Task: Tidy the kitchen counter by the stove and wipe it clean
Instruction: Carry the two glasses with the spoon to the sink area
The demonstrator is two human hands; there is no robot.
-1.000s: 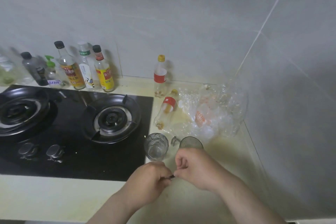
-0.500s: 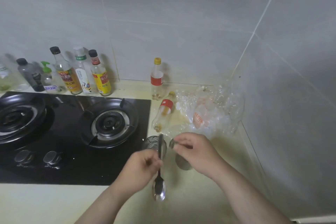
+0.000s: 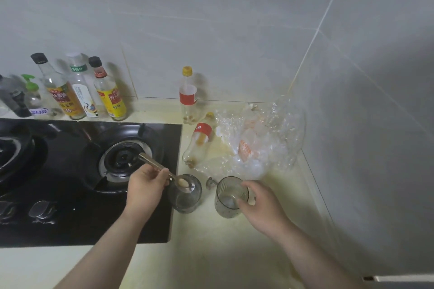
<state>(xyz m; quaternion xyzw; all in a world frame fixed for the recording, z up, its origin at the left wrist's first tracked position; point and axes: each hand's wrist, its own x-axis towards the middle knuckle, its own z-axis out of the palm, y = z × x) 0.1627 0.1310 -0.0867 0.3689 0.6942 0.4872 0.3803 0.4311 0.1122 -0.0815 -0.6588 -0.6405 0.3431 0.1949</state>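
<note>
two hands at the glasses beside the stove

the left hand (image 3: 145,185) has its fingers clamped on a spoon (image 3: 153,163), whose bowl sits at the mouth of the clear glass (image 3: 185,197) just beside the stove (image 3: 70,171). the right hand (image 3: 261,205) has its fingers wrapped round the speckled cup (image 3: 225,206) on the yellowed surface (image 3: 211,253). a small metal piece (image 3: 210,182) between the glasses is hard to make out. beyond, one bottle (image 3: 198,143) lies touching the crumpled plastic wrap (image 3: 260,138). the row of sauce bottles (image 3: 77,94) is cut off at the left.
</note>
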